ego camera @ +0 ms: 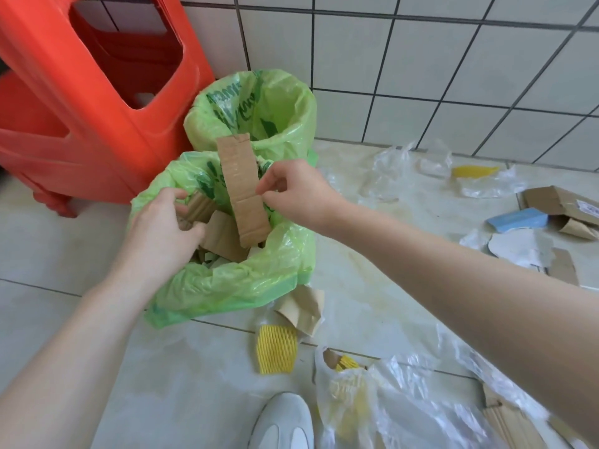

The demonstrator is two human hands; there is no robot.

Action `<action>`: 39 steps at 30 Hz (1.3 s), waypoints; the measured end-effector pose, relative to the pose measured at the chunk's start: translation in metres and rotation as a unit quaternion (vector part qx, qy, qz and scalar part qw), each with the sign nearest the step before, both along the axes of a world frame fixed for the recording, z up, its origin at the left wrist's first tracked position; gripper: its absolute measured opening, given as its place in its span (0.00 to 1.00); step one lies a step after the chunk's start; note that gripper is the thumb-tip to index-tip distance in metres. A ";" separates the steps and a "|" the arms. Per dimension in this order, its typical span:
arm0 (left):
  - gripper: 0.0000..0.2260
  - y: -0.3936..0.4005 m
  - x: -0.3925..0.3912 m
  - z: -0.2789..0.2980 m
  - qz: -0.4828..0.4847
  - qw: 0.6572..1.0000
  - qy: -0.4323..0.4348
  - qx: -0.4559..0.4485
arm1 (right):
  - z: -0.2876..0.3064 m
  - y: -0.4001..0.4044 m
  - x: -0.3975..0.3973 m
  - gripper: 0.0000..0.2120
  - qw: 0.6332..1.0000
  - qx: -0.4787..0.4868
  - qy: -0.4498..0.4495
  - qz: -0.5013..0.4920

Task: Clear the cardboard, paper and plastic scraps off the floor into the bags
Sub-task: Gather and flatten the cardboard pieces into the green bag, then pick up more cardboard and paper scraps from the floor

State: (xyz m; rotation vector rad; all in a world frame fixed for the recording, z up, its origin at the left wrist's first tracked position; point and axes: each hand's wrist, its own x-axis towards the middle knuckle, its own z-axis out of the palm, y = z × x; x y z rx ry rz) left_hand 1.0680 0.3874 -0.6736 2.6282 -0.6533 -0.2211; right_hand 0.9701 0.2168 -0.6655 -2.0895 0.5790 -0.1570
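Dark green printed lettering runs across the inner wall of the far green bag (256,102), but the plastic is creased and the letters cannot be read as words. The near green bag (227,280) carries similar dark green print, mostly hidden behind cardboard. A white label (590,207) with tiny dark print sits on a flattened cardboard box (551,199) at the right edge, too small to read. No legible text, brand or number appears.

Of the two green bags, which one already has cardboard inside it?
The nearer green bag, under both hands, holds cardboard pieces. The farther green bag, by the tiled wall, shows only its green lining inside.
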 end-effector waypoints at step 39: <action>0.31 -0.044 -0.127 -0.154 -0.403 0.879 -0.049 0.250 | -0.179 0.024 -0.194 0.16 0.946 0.028 0.301 0.120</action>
